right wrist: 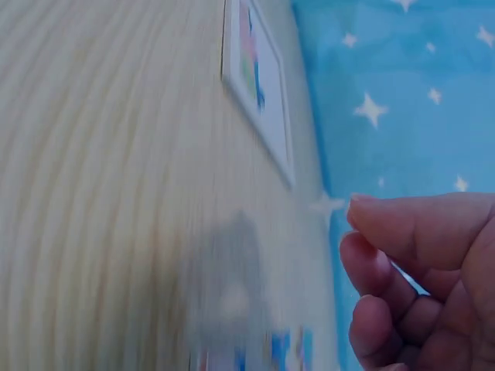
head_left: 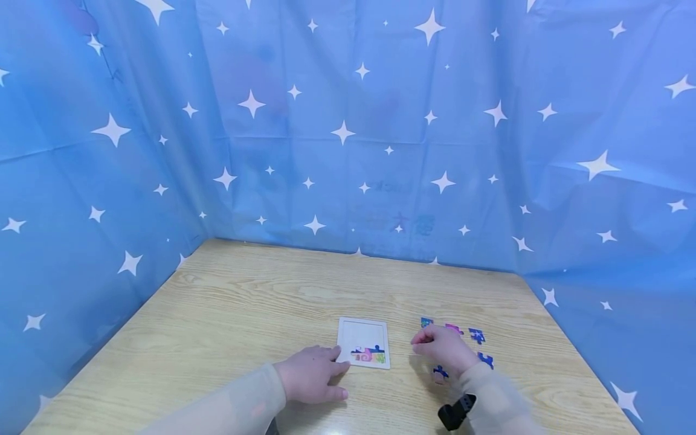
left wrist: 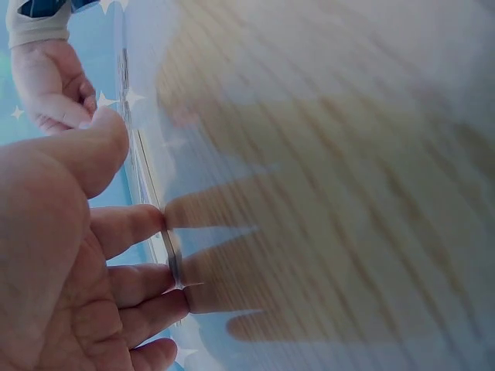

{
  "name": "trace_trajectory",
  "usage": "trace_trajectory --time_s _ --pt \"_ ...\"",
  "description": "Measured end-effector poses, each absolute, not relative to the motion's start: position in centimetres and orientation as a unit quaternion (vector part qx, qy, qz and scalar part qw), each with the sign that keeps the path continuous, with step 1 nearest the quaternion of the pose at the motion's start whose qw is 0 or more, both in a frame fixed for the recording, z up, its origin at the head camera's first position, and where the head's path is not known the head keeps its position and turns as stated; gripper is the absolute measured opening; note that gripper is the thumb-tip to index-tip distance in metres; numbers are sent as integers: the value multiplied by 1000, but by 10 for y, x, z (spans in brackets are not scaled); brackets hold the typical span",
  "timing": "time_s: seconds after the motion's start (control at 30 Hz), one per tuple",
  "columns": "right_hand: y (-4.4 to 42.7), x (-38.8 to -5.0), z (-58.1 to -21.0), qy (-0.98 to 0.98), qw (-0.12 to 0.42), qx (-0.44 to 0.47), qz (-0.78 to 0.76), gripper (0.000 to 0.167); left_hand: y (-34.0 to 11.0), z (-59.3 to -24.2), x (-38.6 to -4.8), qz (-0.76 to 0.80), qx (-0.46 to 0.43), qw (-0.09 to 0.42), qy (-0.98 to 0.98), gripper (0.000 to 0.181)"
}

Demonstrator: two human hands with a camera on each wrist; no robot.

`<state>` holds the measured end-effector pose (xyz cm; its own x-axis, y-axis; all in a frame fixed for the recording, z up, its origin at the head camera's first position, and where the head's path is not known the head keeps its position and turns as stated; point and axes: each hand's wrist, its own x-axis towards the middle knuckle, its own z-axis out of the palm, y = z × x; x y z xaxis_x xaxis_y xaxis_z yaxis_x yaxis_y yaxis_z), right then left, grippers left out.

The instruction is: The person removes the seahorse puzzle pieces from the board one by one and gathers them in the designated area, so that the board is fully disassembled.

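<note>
A white puzzle tray (head_left: 348,331) lies on the table, with a few joined colourful pieces (head_left: 372,355) in its lower right part. My left hand (head_left: 312,374) rests at the tray's lower left edge. In the left wrist view, the left fingertips (left wrist: 155,224) touch that thin edge. My right hand (head_left: 444,347) hovers right of the tray among loose puzzle pieces. Thumb and index finger are loosely bent near each other, and the right wrist view shows nothing between them. Close to this hand are a blue-and-pink piece (head_left: 440,374) and a pink piece (head_left: 454,328).
Other loose pieces lie around the right hand: a teal one (head_left: 426,322), a patterned blue one (head_left: 476,335) and a dark blue one (head_left: 486,360). The wooden table (head_left: 244,290) meets a blue star-printed curtain (head_left: 326,163) at the back and sides.
</note>
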<state>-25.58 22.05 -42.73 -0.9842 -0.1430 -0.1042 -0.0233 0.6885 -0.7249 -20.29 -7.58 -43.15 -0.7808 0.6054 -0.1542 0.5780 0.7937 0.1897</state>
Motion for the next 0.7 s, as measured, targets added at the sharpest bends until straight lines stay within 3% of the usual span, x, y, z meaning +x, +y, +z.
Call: trace_trajectory --time_s 0.4,0.7 --pt "159 -267 -437 907 109 -131 -384 6 -76 -432 -203 65 315 97 942 61" --pt "139 -274 -443 896 141 -160 -390 12 -76 -430 -202 63 314 95 943 60"
